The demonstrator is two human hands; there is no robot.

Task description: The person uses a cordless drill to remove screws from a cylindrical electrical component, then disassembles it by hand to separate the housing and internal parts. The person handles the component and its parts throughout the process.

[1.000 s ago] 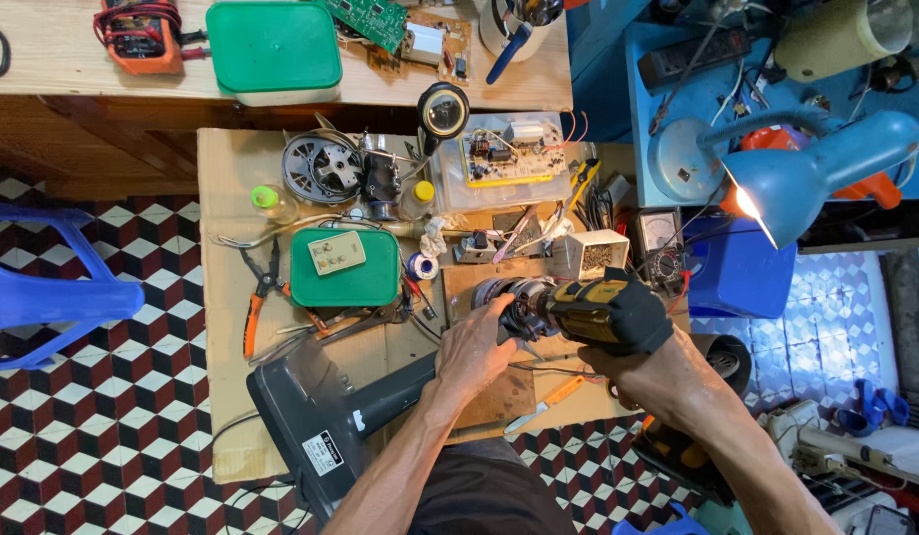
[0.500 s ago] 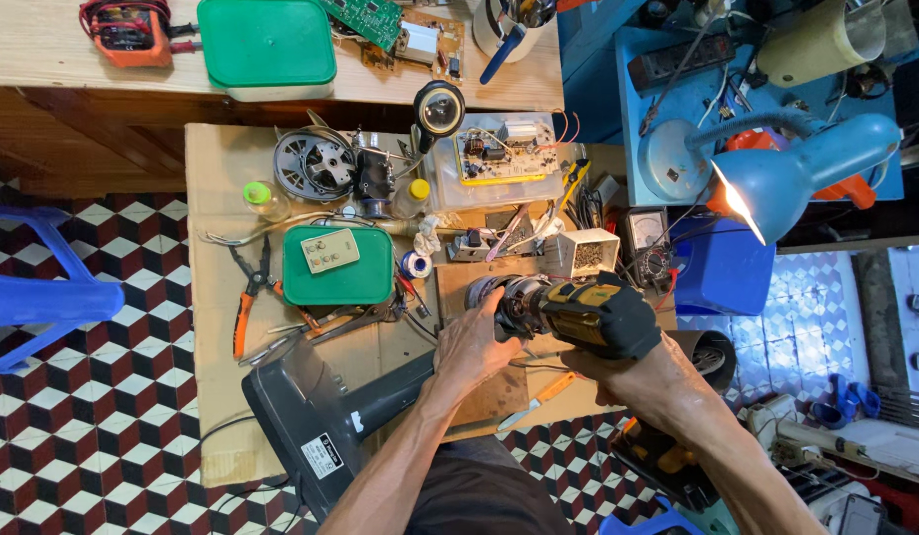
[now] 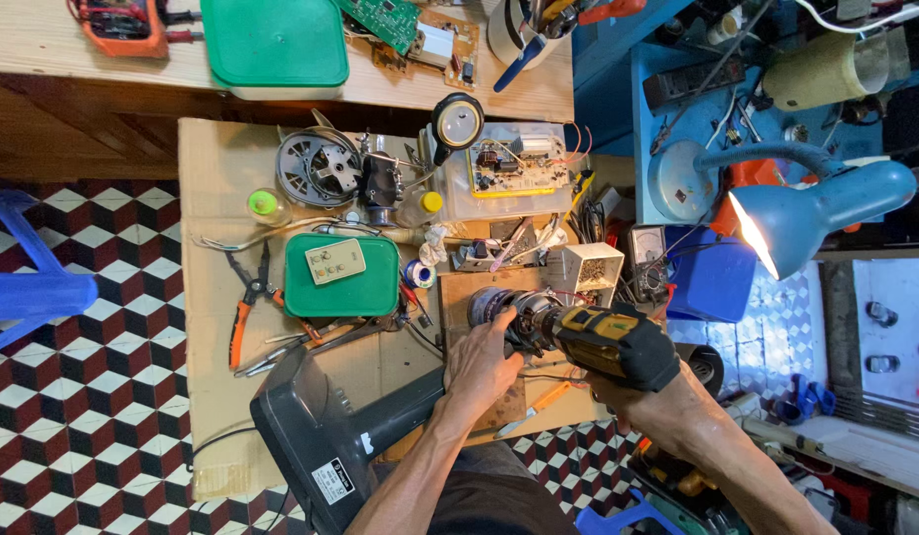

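Both hands are clamped on the drill (image 3: 608,342) at lower centre: my right hand (image 3: 638,396) wraps its grip from below, my left hand (image 3: 482,365) closes on the chuck end. Just left, the grey housing (image 3: 325,436) lies on the cardboard (image 3: 207,297). Farther up, a green box (image 3: 340,277), pliers (image 3: 249,302), then a circuit board (image 3: 509,168). The blue lamp (image 3: 826,208) glows at right.

Small electronics repair workshop: bare circuit boards (image 3: 507,170) on the far side, pliers (image 3: 249,302) left, multimeter (image 3: 646,248) and lit blue desk lamp (image 3: 816,203) right, all crowding a cardboard-covered bench (image 3: 207,198)
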